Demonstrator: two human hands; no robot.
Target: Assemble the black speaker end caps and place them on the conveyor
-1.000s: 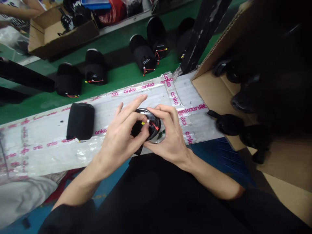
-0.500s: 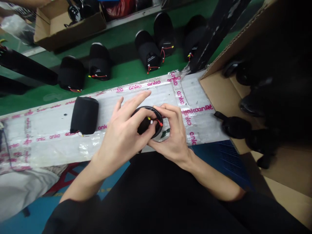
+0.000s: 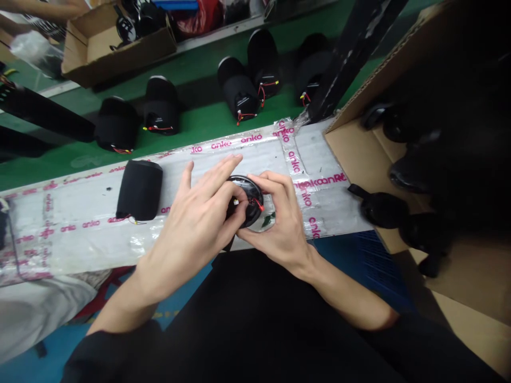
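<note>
A round black housing [image 3: 253, 186] with a raised rim is held end-up in front of me, just over the near edge of the bench. My right hand [image 3: 281, 218] grips its right side, fingers on the far rim and thumb on the near rim. Inside the opening, my left hand [image 3: 203, 213] pinches thin wires between thumb and index finger; its other fingers are stretched out. A red connector [image 3: 259, 205] and a small white connector [image 3: 236, 202] show beside the fingertips. To the left, a black fabric-covered cylinder [image 3: 139, 190] lies on the bench, a thin wire at its near end.
The bench [image 3: 88, 197] is covered in plastic and printed tape. Beyond it, several black cylinders [image 3: 162, 103] with coloured wires lie on a green surface. A cardboard box [image 3: 351, 149] of black parts stands right, near a dark post [image 3: 347, 58]. Another box [image 3: 115, 58] sits far left.
My left fingertips have shifted slightly left inside the housing, and the yellow connector seen there before is now hidden. More of the housing's inside shows. My right hand keeps its grip.
</note>
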